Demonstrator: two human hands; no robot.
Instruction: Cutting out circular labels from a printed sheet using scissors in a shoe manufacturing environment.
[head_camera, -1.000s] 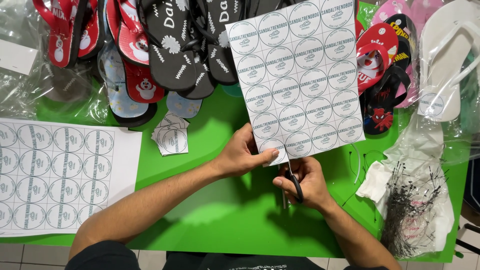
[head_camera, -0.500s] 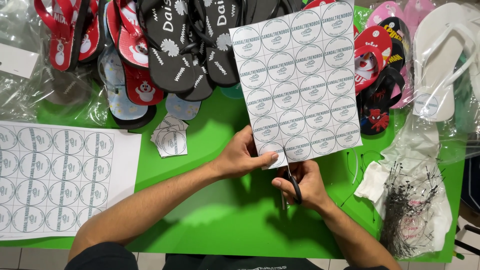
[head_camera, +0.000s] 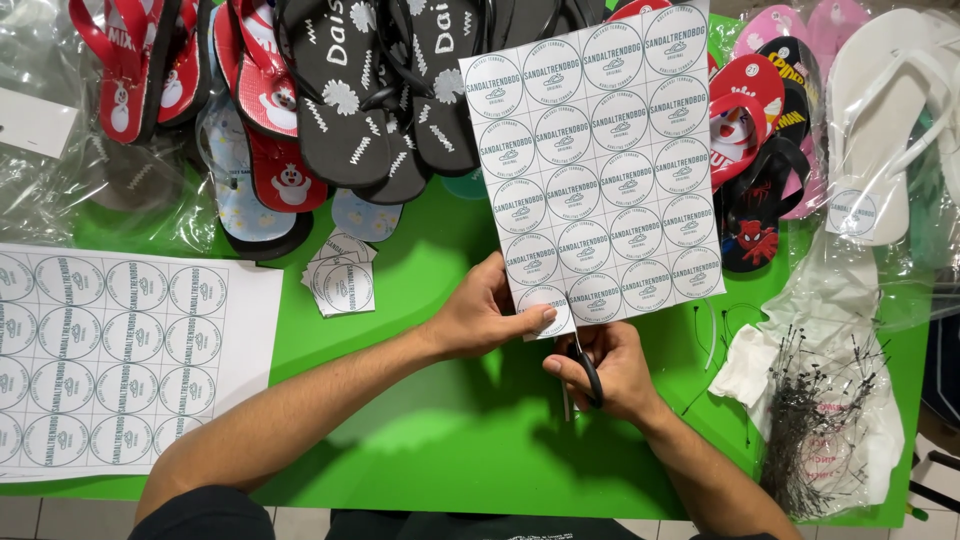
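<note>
My left hand (head_camera: 480, 320) pinches the lower left corner of the sheet of round labels (head_camera: 597, 165), thumb on the front and the other fingers behind it, so it is closed on the paper. My right hand (head_camera: 608, 370) is closed around the scissors (head_camera: 583, 368), with fingers through the dark handles; the blades point up to the bottom edge of the sheet, but I cannot tell how wide they are open. The sheet stands almost upright above the green table (head_camera: 450, 440). I judge it is very light and thin, it bends easily and can tear, so I take it near the cutting line to keep it stiff. On my left lies a second label sheet (head_camera: 110, 350), near it a small pile of cut labels (head_camera: 340, 280), and behind them the black sandals (head_camera: 390, 90).
</note>
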